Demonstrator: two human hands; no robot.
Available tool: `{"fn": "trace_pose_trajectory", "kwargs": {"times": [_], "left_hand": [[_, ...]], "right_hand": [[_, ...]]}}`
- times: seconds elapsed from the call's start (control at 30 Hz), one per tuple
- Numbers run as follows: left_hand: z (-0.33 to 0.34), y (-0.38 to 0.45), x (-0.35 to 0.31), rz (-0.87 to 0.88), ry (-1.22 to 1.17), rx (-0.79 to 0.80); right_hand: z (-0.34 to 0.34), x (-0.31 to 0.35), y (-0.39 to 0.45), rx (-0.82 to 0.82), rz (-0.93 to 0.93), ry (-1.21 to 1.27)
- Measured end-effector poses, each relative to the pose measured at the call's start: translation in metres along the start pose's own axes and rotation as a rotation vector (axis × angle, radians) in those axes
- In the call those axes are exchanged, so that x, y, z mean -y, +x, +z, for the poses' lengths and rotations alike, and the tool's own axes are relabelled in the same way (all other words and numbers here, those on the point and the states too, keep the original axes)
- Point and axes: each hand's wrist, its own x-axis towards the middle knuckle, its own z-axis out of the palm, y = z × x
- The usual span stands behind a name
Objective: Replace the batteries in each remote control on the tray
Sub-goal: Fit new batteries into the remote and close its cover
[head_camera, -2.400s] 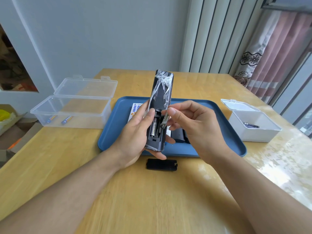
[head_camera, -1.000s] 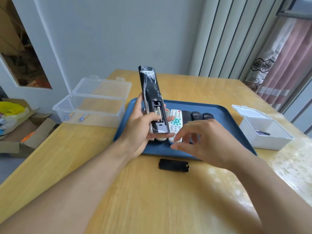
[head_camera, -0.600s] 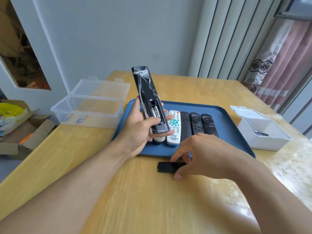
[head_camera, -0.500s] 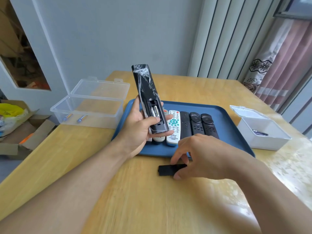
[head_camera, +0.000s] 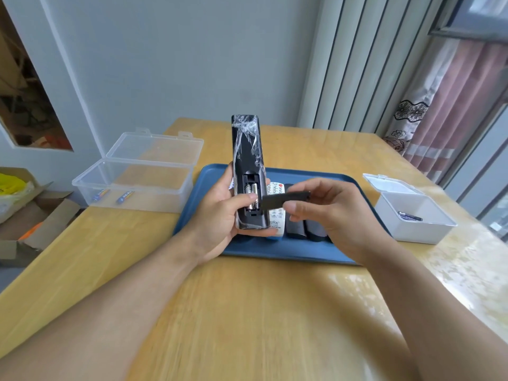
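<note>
My left hand [head_camera: 220,213] is wrapped around the lower half of the black remote [head_camera: 248,171], holding it upright with its back toward me, and my right hand [head_camera: 327,213] pinches the battery cover [head_camera: 284,200] between thumb and fingers.

Taking the blue tray [head_camera: 275,250] as my landmark: the wooden table [head_camera: 247,312] spreads under it, bare now in front of the tray where the cover lay a moment ago. The clear box [head_camera: 132,182] sits left of the tray with two wrapped batteries inside, and the white box [head_camera: 412,215] sits to its right with what I take to be spent cells, though they are too small to be sure. The held remote hangs over the tray's left part, above the white remote [head_camera: 275,213] and the dark ones lying in a row.

The change is plain: the cover has come off the table and now floats just beside the open compartment, where two batteries [head_camera: 253,198] are seated. I judge this remote needs only the cover slid home, then on to the next.
</note>
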Motion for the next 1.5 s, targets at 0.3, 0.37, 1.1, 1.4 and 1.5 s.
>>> {"fn": "trace_pose_trajectory", "kwargs": {"times": [0.3,0.37,1.1,1.4,1.5], "left_hand": [[0.003,-0.004,-0.003,-0.041,0.018,0.027],[0.005,-0.005,-0.005,-0.041,0.051,0.021],[0.018,-0.011,0.002,-0.147,-0.012,0.07],[0.016,-0.012,0.0,-0.156,-0.02,0.082],[0.017,-0.013,-0.001,-0.161,-0.025,0.086]], "right_hand": [[0.006,-0.002,0.002,0.003,-0.047,0.243],[0.008,-0.001,0.002,-0.034,-0.048,0.229],[0.024,-0.013,-0.001,-0.127,-0.18,0.003],[0.024,-0.014,0.002,-0.119,-0.176,-0.03],[0.023,-0.015,0.001,-0.129,-0.176,-0.044]]}}
